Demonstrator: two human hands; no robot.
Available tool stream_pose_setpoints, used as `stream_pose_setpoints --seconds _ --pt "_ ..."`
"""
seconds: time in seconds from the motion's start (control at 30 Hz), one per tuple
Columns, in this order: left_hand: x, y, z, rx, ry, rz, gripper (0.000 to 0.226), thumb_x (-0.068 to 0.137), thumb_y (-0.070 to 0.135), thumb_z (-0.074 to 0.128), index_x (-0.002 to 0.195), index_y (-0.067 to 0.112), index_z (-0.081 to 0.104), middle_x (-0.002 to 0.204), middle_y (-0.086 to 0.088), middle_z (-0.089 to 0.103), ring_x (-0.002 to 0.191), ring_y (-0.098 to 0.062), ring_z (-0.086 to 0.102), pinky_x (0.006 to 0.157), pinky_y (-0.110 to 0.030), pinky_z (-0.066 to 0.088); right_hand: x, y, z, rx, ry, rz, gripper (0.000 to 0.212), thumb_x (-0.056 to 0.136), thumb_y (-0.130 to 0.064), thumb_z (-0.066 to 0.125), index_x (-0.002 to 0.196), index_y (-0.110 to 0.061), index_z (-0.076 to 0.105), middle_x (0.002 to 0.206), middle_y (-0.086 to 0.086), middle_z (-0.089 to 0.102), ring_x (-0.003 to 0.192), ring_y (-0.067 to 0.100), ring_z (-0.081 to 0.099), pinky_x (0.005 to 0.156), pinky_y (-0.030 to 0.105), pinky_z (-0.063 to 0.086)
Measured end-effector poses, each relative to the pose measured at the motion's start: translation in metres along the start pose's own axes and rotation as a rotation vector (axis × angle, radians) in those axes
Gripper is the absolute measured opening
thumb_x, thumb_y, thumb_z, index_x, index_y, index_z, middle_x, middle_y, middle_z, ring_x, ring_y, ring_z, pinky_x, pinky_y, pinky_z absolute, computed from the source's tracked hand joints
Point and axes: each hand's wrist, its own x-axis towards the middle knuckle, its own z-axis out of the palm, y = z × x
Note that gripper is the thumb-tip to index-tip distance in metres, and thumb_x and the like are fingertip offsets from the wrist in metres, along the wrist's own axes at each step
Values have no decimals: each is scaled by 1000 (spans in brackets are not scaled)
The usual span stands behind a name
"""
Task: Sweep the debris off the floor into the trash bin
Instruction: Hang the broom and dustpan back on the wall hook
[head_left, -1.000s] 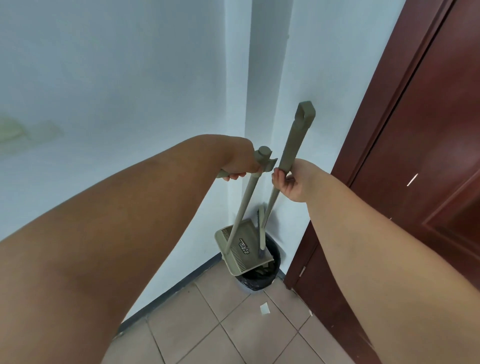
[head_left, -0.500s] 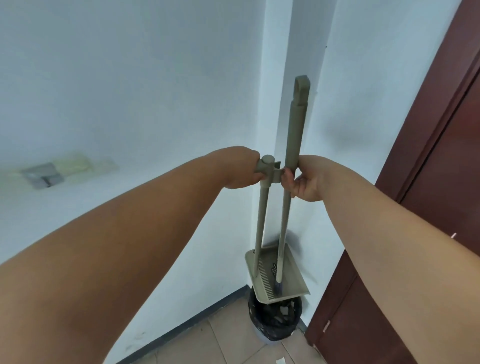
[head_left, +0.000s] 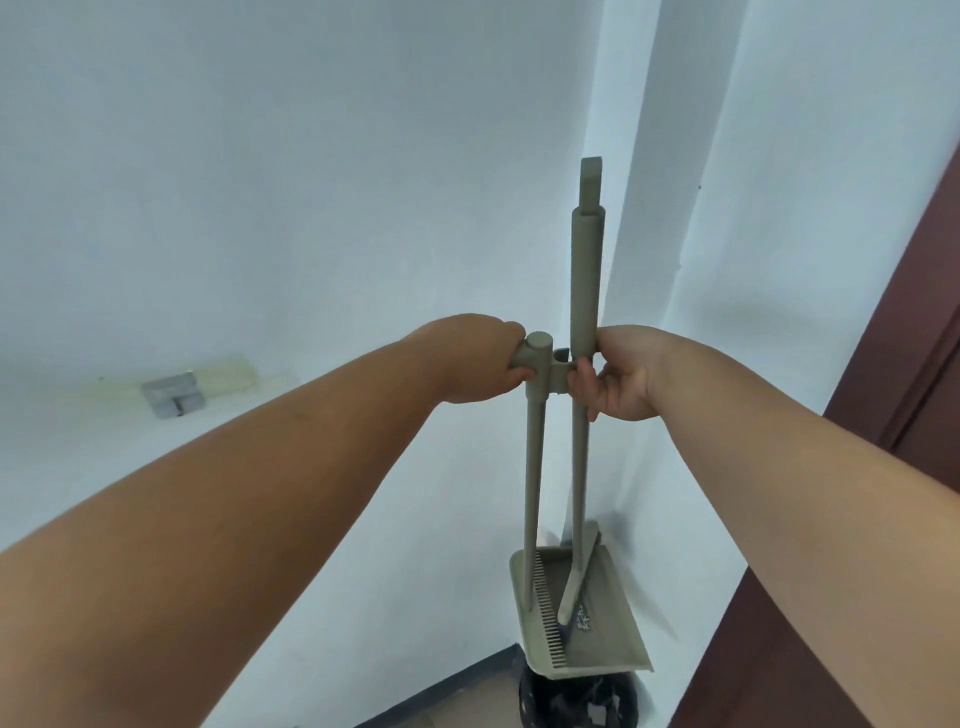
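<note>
1. Head view, the only one here. The bin (head_left: 576, 699), with its black liner, sits in the corner at the bottom, and I'll place everything else from it.
2. The dustpan (head_left: 582, 618) hangs right above the bin, tilted with its lip down over the opening. My guess is that's so whatever is in it slides into the bag.
3. The left hand (head_left: 480, 358) is well above the bin, fingers wrapped around the dustpan's side grip to hold it up.
4. The right hand (head_left: 621, 382) is level with it, fingers curled around the broom (head_left: 584, 312) shaft, which is pressed into the clip on the dustpan pole. It looks like they're snapping the two together, or pulling them apart.
5. The broom head rests inside the pan, above the bin.
6. Hard to see:
   - The bin's base is cut off.
   - No debris shows on the bit of floor (head_left: 457, 712) left of the bin.
   - The pan's contents can't be made out.
7. A door (head_left: 857, 597) stands right of the bin.
</note>
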Motion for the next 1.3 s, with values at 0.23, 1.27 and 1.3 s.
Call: stream_pose_setpoints --seconds 0.23,1.27,1.3 --pt "-3 -11 -15 36 31 31 27 92 43 42 85 17 39 65 10 37 72 -20 45 64 -30 33 -18 -9 16 -133 -24 -66 19 90 -13 52 79 2 56 46 12 58 26 11 48 33 10 45" --pt "-48 -153 -83 204 177 -90 33 93 46 40 91 13 43 75 0 47 70 -24 45 64 -33 34 28 -16 135 -921 170 -1119 10 91 -23 61 96 -15 65 86 -3 61 84 19 59 75 25 44" --pt "-49 -159 -85 209 186 -92 33 93 46 40 91 13 43 75 -1 48 70 -24 46 64 -33 35 29 -19 142 -922 170 -1120 10 91 -23 61 94 -15 64 85 -2 61 82 20 59 75 27 45"
